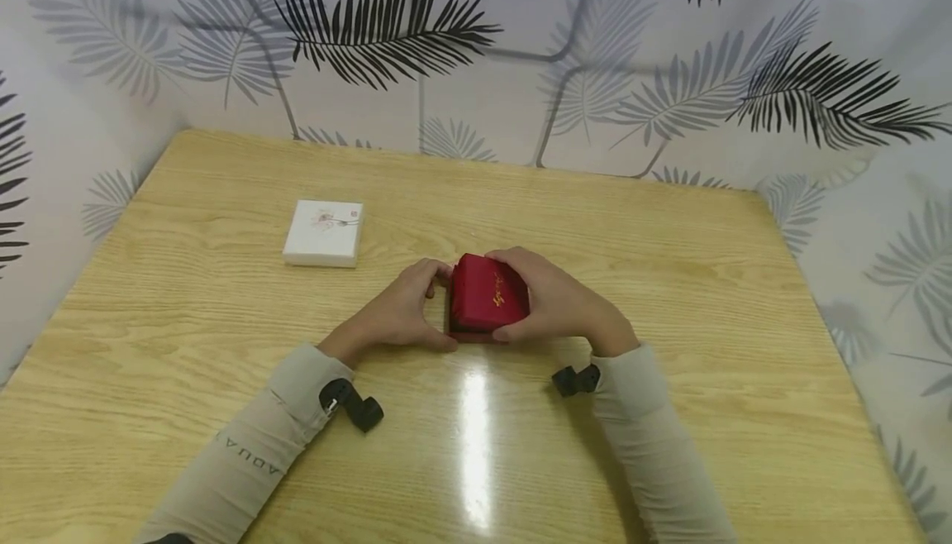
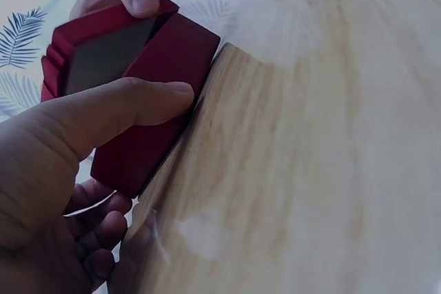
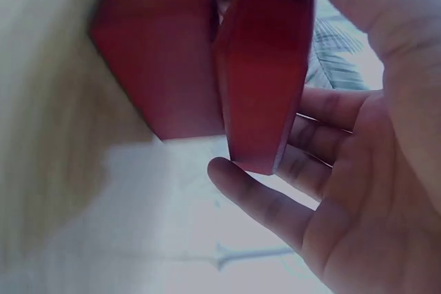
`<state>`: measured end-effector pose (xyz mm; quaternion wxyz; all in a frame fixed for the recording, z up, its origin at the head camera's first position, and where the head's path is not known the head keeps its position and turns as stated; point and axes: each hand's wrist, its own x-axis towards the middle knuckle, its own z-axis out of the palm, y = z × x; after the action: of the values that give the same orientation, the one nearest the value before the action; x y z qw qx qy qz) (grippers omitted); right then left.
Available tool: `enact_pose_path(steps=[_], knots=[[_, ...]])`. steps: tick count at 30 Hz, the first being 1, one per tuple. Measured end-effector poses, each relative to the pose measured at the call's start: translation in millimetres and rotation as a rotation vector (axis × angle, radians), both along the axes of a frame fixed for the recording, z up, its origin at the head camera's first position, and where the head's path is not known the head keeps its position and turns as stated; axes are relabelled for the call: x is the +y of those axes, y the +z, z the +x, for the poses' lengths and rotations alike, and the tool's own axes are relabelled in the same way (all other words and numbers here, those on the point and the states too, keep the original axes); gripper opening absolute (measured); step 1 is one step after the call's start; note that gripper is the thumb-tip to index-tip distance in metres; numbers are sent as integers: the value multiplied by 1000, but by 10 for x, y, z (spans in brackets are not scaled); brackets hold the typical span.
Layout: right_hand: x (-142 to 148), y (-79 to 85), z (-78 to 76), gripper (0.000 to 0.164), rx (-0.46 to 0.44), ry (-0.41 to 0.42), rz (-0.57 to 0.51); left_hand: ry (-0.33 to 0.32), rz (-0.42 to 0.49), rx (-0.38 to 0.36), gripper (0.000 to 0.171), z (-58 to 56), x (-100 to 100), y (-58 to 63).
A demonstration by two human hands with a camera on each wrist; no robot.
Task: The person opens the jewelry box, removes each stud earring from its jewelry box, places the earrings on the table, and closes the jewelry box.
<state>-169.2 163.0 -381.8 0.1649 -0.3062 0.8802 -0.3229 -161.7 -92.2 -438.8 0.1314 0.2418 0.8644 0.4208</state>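
A small red box with gold lettering on its lid [image 1: 487, 292] sits at the middle of the table between both hands. The lid stands tilted up from the red base [image 2: 172, 53], and a dark inner face shows in the left wrist view. My left hand [image 1: 405, 308] holds the base at its left side, thumb along the near wall and fingers round the far side. The right hand [image 1: 554, 296] grips the lid from the right, thumb on the near edge and fingers at the far edge. In the right wrist view, a gap separates lid and base at one end.
On the wooden table [image 1: 632, 230], a flat white box [image 1: 325, 230] with a flower print lies to the left and farther back. A leaf-patterned cloth [image 1: 476, 106] hangs behind the table. Each sleeve carries a small black wrist device.
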Motion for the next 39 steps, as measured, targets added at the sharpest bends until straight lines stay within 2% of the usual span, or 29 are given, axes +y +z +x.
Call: enact_pose_path(steps=[3, 6, 9, 18, 23, 28, 39], knots=[[100, 50, -22, 92, -21, -43, -38, 0, -6, 12, 90, -2, 7, 8], [188, 79, -26, 90, -7, -58, -48, -5, -18, -14, 96, 20, 0, 13], [234, 86, -14, 89, 27, -49, -39, -8, -14, -55, 98, 47, -13, 15], [275, 124, 2, 92, 84, -81, 9, -10, 19, -94, 97, 47, -31, -8], [307, 150, -20, 95, 94, -124, -23, -12, 27, -93, 94, 26, -33, 0], [379, 159, -34, 91, 121, -194, -57, -7, 11, -99, 94, 41, -50, 2], [530, 181, -115, 91, 219, -292, 9, -32, 12, -57, 93, -8, -35, 28]])
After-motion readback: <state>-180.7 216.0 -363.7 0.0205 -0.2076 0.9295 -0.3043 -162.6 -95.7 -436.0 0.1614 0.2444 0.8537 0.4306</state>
